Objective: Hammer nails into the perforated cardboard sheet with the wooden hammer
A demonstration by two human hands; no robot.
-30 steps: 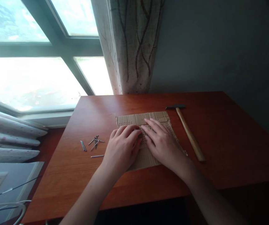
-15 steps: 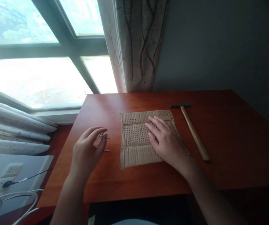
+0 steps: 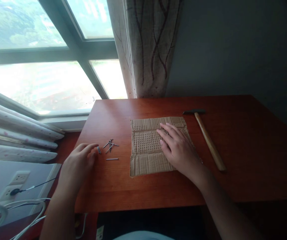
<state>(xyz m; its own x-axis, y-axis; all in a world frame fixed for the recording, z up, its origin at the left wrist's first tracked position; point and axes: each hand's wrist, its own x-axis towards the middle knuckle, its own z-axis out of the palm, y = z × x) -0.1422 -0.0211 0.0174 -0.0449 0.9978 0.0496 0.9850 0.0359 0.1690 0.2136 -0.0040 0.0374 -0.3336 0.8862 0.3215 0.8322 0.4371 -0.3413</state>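
Observation:
My left hand (image 3: 77, 163) is at the left of the table with its fingers curved and slightly apart. A couple of short nails (image 3: 98, 149) lie right at its fingertips; whether they touch the skin I cannot tell. Just to the right is a loose pile of several nails (image 3: 110, 144), and a single nail (image 3: 112, 159) lies below the pile. My right hand (image 3: 179, 148) rests flat, fingers spread, on the right part of a creased cardboard sheet (image 3: 143, 165). Rows of small holes cover the sheet's middle and upper left; the hand hides part of them.
A hammer (image 3: 209, 143) with a wooden handle lies right of the cardboard, its head toward the wall. The wooden table (image 3: 253, 150) reaches to a curtain (image 3: 150, 50) and window at the back. A socket (image 3: 19, 177) with cables is at the lower left.
My left hand has moved left, away from the nail pile, which is now uncovered. The right hand stays on the cardboard. The view has shifted slightly.

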